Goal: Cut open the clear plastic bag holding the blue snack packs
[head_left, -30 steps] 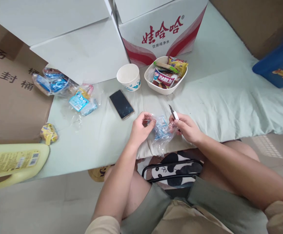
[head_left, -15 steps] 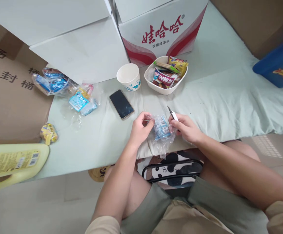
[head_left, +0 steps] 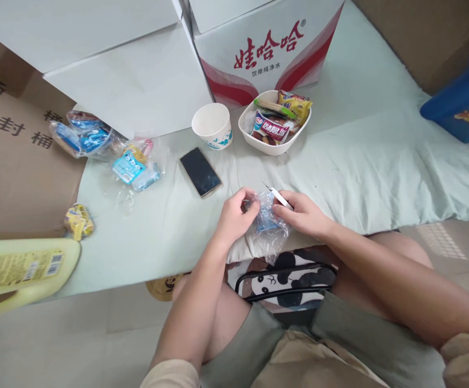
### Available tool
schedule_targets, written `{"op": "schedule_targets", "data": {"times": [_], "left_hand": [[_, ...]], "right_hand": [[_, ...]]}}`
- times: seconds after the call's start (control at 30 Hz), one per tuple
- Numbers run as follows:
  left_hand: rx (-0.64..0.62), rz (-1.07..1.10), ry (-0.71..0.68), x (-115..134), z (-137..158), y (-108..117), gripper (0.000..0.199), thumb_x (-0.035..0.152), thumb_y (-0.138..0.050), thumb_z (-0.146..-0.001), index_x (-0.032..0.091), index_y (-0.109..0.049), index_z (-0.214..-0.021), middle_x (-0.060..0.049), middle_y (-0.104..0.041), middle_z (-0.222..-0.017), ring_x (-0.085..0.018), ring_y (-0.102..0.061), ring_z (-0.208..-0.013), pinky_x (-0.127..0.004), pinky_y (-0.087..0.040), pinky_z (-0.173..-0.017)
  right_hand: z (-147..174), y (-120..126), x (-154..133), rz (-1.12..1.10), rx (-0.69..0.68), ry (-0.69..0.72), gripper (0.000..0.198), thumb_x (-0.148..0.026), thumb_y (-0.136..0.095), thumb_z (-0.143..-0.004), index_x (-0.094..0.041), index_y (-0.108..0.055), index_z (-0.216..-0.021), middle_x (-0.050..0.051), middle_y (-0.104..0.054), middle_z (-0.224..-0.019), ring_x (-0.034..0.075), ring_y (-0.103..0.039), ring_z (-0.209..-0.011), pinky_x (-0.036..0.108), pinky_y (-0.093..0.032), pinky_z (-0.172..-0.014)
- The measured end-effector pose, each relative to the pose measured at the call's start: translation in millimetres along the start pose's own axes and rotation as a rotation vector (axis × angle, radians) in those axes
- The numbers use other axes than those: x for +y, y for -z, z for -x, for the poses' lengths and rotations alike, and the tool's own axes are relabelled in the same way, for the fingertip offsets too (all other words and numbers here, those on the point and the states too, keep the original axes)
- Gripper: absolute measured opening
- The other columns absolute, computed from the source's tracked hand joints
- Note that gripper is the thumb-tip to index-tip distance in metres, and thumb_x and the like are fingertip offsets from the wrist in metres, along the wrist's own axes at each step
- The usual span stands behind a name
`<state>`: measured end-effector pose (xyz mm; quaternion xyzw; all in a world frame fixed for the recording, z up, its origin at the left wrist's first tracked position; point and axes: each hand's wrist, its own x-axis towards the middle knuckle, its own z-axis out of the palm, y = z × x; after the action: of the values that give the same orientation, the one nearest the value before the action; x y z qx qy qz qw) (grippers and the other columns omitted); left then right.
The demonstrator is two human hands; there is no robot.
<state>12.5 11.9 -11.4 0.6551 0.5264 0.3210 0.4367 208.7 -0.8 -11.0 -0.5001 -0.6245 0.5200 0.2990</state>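
Note:
My left hand (head_left: 239, 214) is closed, pinching the upper left of a clear plastic bag (head_left: 274, 241) that has a blue printed packet (head_left: 265, 220) inside. In my right hand (head_left: 305, 213) is a small white utility knife (head_left: 282, 199), its thin blade out and pointing up and left. The blade lies across the top of the bag, close to my left fingertips; whether it touches the plastic I cannot tell. Bag and packet sit at the near edge of the cloth-covered surface (head_left: 157, 237).
Beyond my hands are a phone (head_left: 200, 171), a paper cup (head_left: 212, 127) and a white bowl (head_left: 277, 146) of packaged snacks. Plastic wrappers (head_left: 131, 167) and a yellow packet (head_left: 80, 220) lie leftward, near a yellow jug (head_left: 28, 269). A printed carton (head_left: 270, 59) stands behind; a blue container (head_left: 461, 102) is at right.
My right hand has moved left with the knife, bringing the blade from beside the bag to over its top near my left fingers. My left hand keeps its pinch.

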Motion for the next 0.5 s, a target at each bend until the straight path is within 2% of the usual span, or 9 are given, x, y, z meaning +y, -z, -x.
{"op": "schedule_targets", "data": {"times": [0.2,0.5], "left_hand": [[-0.025,-0.101,-0.02,7.2,1.8,-0.7,0.005,0.021,-0.058,-0.087,0.02,-0.061,-0.09,-0.001,-0.068,-0.087,-0.015,-0.062,-0.079,-0.028,-0.048,-0.073],[-0.018,-0.178,-0.074,9.9,2.9,-2.9,0.007,0.016,-0.057,-0.085,0.021,-0.061,-0.088,-0.002,-0.066,-0.089,-0.017,-0.062,-0.082,-0.031,-0.049,-0.079]], "right_hand": [[2.2,0.0,-0.8,0.118,-0.045,0.049,0.021,-0.04,-0.049,-0.084,-0.02,-0.052,-0.077,-0.002,-0.052,-0.068,0.015,-0.049,-0.065,0.029,-0.036,-0.062],[1.4,-1.1,-0.1,0.165,-0.062,0.119,0.02,-0.038,-0.047,-0.086,-0.021,-0.048,-0.075,-0.003,-0.05,-0.064,0.013,-0.046,-0.06,0.028,-0.035,-0.059]]}}
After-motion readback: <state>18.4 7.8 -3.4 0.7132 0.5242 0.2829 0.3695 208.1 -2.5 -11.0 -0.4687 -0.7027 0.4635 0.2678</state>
